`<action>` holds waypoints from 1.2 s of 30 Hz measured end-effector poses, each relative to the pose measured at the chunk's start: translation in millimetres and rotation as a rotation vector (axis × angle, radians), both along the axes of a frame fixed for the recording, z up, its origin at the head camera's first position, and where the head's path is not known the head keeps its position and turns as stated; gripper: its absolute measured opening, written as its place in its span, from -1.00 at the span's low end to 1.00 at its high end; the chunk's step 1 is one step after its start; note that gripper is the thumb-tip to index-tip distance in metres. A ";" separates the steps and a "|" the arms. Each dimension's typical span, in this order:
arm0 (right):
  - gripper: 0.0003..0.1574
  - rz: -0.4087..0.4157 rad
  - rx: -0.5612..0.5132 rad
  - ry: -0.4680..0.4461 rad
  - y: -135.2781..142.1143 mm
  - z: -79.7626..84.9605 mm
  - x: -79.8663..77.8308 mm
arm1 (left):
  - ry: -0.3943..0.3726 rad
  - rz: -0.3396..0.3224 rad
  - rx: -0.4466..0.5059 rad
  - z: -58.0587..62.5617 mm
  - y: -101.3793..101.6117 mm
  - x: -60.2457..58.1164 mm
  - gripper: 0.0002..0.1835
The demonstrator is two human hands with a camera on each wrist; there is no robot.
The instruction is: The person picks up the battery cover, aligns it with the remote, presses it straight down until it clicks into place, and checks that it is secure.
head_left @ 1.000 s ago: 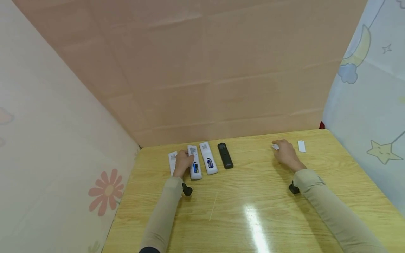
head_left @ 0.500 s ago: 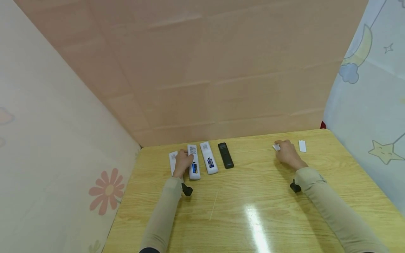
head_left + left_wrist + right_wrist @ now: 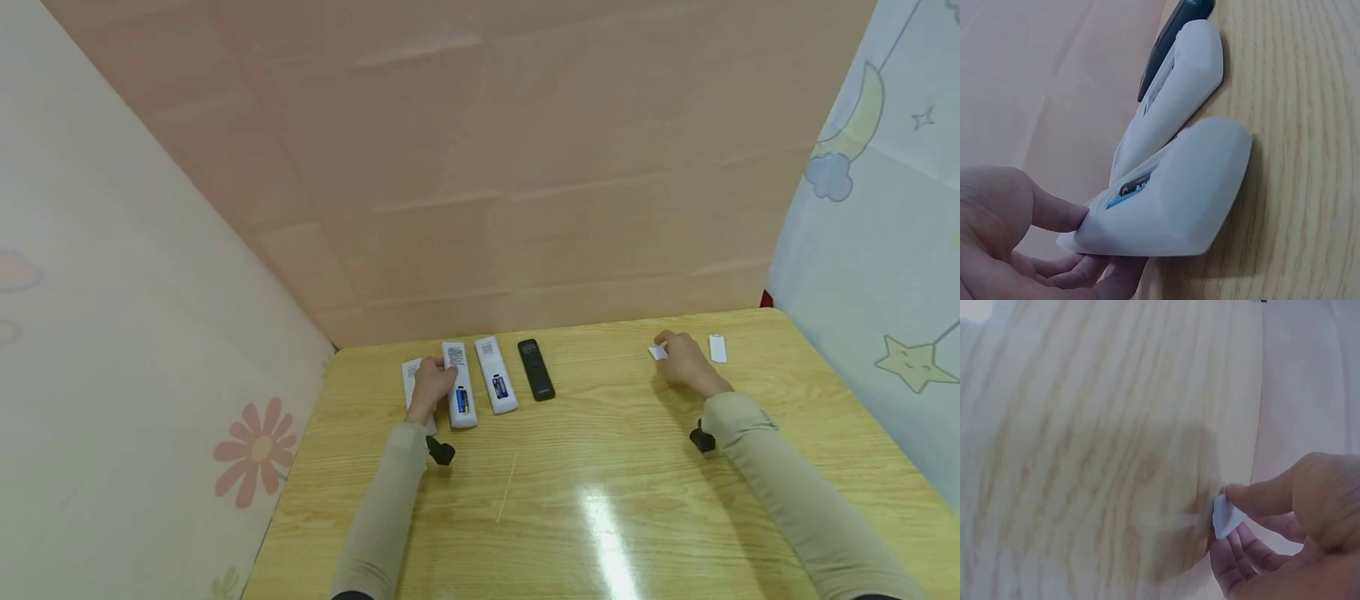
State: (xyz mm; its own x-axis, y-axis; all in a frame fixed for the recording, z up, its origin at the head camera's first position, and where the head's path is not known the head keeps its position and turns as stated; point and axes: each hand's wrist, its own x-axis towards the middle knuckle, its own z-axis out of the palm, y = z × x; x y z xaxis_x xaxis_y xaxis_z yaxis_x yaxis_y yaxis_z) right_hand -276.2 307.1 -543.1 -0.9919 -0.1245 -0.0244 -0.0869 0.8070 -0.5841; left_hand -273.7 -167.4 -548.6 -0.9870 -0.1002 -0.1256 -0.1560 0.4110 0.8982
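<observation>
My left hand (image 3: 431, 387) grips a white remote control (image 3: 1166, 203) by its edge, thumb on top and fingers beneath. Its battery compartment is uncovered, with batteries (image 3: 462, 402) showing inside. Another white remote (image 3: 408, 379) lies partly hidden under that hand. Just to the right rests a third white remote (image 3: 491, 367), also with its batteries exposed. On the table's right side, my right hand (image 3: 682, 362) pinches a small white battery cover (image 3: 1229, 515) between thumb and fingers. A second white cover (image 3: 717, 348) lies flat to the right of that hand.
A black remote (image 3: 536, 369) lies right of the white ones. Everything is on a light wooden table (image 3: 570, 458), with a brown paper backdrop (image 3: 487, 167) along its far edge. Printed white cloth stands at the left and right sides.
The left hand still holds the white remote, which has shifted very slightly. The right hand keeps its pinch on the battery cover and has barely moved. The other remotes stay in place.
</observation>
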 end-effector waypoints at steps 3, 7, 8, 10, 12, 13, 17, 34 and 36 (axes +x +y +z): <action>-0.42 -0.003 -0.037 -0.006 4.5 -0.9 -2.5 | -0.018 -0.003 0.009 -0.1 -0.5 -0.4 -0.47; -0.45 -0.013 -0.056 -0.002 10.5 -1.3 -5.3 | -0.034 -0.008 0.015 -0.3 -1.0 -0.4 -0.44; -0.45 -0.013 -0.056 0.000 12.1 -1.2 -5.7 | -0.037 -0.008 0.015 -0.2 -1.0 -0.4 -0.43; -0.45 -0.016 -0.071 -0.012 14.8 -1.0 -5.8 | -0.036 -0.011 0.010 0.1 -1.4 -0.1 -0.43; -0.45 -0.017 -0.071 -0.015 17.7 -1.4 -5.9 | -0.028 -0.019 0.012 0.5 -2.2 0.3 -0.47; -0.45 -0.016 -0.074 -0.017 19.0 -1.8 -5.8 | -0.024 -0.022 0.016 1.0 -2.5 0.5 -0.49; -0.49 -0.017 -0.073 -0.009 23.1 -4.0 -5.6 | -0.014 -0.030 0.028 1.6 -4.6 0.2 -0.60; -0.53 -0.014 -0.313 -0.064 18.2 3.0 7.9 | -0.032 -0.041 0.075 -2.0 -1.7 -0.8 -0.56; -0.53 -0.007 -0.323 -0.061 16.4 4.6 9.3 | -0.034 -0.040 0.078 -3.1 -0.7 -0.8 -0.48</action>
